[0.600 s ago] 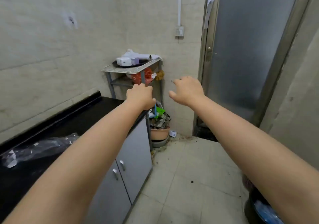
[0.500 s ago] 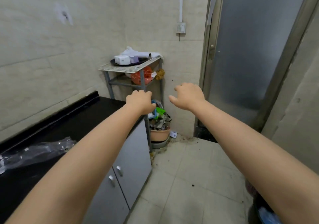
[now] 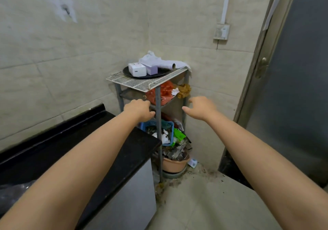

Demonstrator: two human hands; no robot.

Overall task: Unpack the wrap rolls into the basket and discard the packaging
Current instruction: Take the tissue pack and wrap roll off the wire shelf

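Both hands extend toward the metal rack (image 3: pixel 158 95). The left hand (image 3: pixel 138 109) has a curled, empty grip; the right hand (image 3: pixel 200 110) a half-spread, empty grip. A blue basket (image 3: pixel 167 126) sits under the rack; no wrap rolls can be identified. Judged step: reaching. Next: grasp the basket.

A metal rack (image 3: pixel 158 109) is standing in the corner; on its wire top shelf (image 3: pixel 134 81) a black tray (image 3: pixel 127 70) is sitting, carrying two small boxes (image 3: pixel 137 69). A white cloth (image 3: pixel 159 62) is lying along the back edge.
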